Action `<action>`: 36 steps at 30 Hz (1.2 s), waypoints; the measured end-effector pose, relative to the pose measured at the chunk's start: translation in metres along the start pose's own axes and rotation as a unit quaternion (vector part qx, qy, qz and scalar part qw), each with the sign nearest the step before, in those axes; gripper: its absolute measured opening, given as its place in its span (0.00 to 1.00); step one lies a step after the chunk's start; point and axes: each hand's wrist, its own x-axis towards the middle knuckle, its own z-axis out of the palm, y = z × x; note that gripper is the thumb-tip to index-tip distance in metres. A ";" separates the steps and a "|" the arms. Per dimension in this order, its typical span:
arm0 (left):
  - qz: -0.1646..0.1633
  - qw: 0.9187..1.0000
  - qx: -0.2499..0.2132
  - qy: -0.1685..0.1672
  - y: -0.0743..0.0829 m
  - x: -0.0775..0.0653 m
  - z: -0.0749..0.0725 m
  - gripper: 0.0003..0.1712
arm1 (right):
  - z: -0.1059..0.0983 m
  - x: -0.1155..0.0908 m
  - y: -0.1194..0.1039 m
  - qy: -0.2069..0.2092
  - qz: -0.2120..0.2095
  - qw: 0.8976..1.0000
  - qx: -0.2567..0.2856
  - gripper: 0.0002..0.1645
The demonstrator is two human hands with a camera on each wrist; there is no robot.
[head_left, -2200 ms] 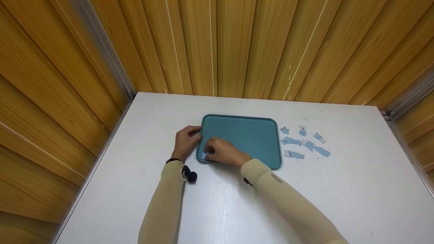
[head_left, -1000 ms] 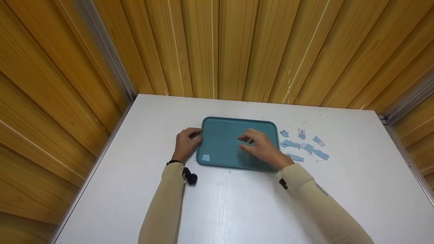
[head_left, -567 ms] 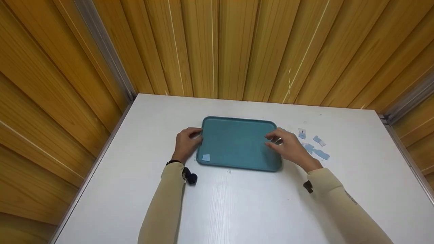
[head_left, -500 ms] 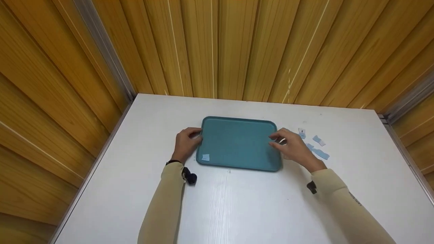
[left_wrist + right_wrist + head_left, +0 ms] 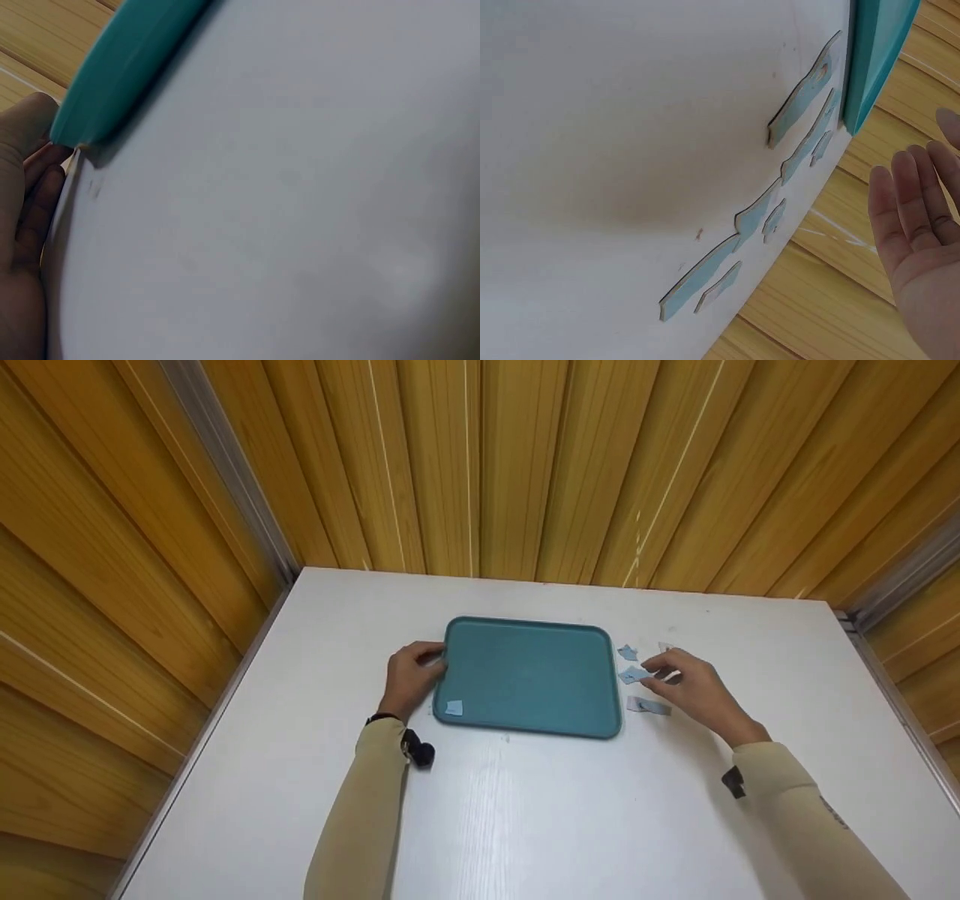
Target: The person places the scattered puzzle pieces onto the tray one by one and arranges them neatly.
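My left hand (image 5: pixel 411 676) rests at the left rim of a teal tray (image 5: pixel 529 679), thumb and index fingertips against the edge with a gap between them. One small light blue puzzle piece (image 5: pixel 454 707) lies in the tray's near left corner. Right of the tray, my right hand (image 5: pixel 694 688) hovers over flat, irregular puzzle pieces, fingers loosely bent and holding nothing. Its fingertips overlap a wavy blue piece (image 5: pixel 634 675) in the head view. The right wrist view shows this hand (image 5: pixel 922 225) apart from the row of pieces, including a long one (image 5: pixel 701 276).
A small star-like piece (image 5: pixel 628 652) lies beside the tray's right rim, and a strip-shaped piece (image 5: pixel 649 706) nearer me. Other pieces are behind my right hand in the head view. Wood-look panels (image 5: pixel 517 472) stand behind the white table (image 5: pixel 480 810).
My right hand has left the puzzle piece in the tray's near left corner and moved right, across the tray, to above the pieces on the table. My left hand has stayed at the rim.
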 end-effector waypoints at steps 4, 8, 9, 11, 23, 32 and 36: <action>0.002 1.000 -0.001 0.001 0.000 0.000 0.000 0.18 | -0.004 -0.004 0.007 -0.015 0.025 1.000 -0.010 0.18; 0.008 1.000 0.005 0.004 -0.002 0.000 0.001 0.18 | -0.006 -0.008 0.012 -0.022 0.035 0.999 -0.015 0.18; 0.008 1.000 0.008 0.004 -0.002 0.000 0.001 0.18 | -0.006 -0.009 0.013 -0.024 0.037 0.999 -0.016 0.18; 0.006 1.000 0.009 0.002 -0.002 0.001 0.001 0.18 | -0.007 -0.011 0.015 -0.030 0.044 0.998 -0.019 0.19; 0.002 1.000 0.007 0.004 -0.002 0.001 0.001 0.17 | -0.005 -0.018 0.024 -0.051 0.075 0.996 -0.021 0.21; 0.007 1.000 0.006 0.004 -0.002 0.001 0.001 0.18 | 0.000 -0.023 0.028 -0.067 0.091 0.993 -0.023 0.20; 0.020 1.000 0.005 0.004 -0.003 0.001 0.000 0.17 | 0.001 -0.024 0.029 -0.078 0.090 0.993 -0.023 0.19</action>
